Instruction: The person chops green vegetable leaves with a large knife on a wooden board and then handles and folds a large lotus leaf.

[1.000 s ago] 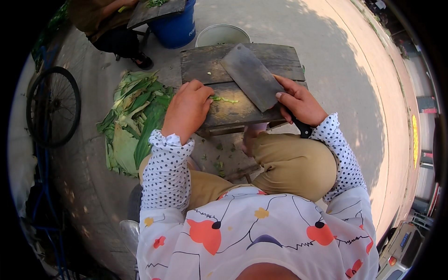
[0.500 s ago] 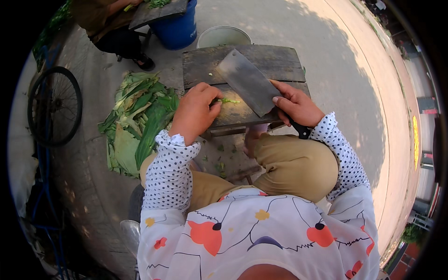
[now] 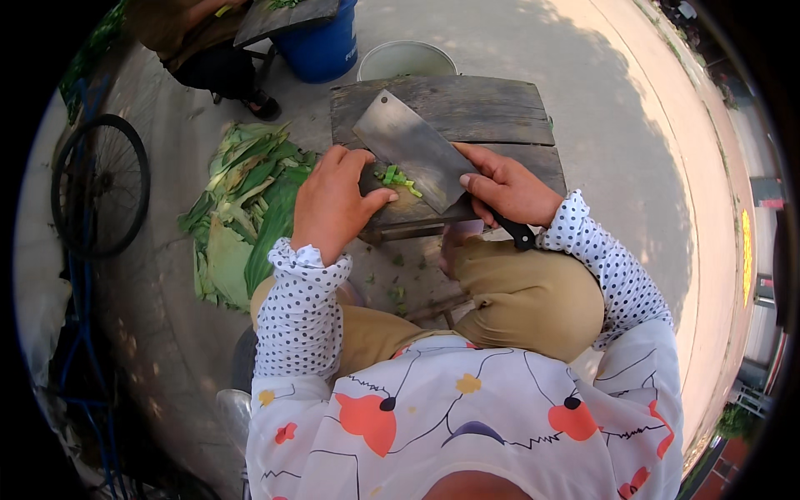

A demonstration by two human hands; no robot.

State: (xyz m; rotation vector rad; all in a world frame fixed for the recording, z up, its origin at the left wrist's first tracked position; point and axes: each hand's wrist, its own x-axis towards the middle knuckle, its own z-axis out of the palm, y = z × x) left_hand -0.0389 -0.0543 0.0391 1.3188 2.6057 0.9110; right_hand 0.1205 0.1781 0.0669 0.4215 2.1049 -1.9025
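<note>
My right hand (image 3: 515,190) is closed around the black handle of a cleaver (image 3: 408,146). The broad grey blade slants across a small wooden table (image 3: 483,104), its holed corner at the upper left. Between the blade and my left hand (image 3: 333,200) lie several chopped green vegetable pieces (image 3: 396,177). The thumb and fingers of my left hand are spread apart beside these pieces, with nothing visibly held. Some of its fingertips are hidden behind the hand.
Long green leaves (image 3: 242,200) lie heaped on the ground at the left. A pale bucket (image 3: 407,60) stands behind the table. Further back, a person (image 3: 187,42) sits beside a board over a blue bucket (image 3: 321,50). A bicycle wheel (image 3: 102,185) is at far left.
My left hand has opened off the green stalk, and several cut pieces now show beside it. The cleaver has moved left toward them.
</note>
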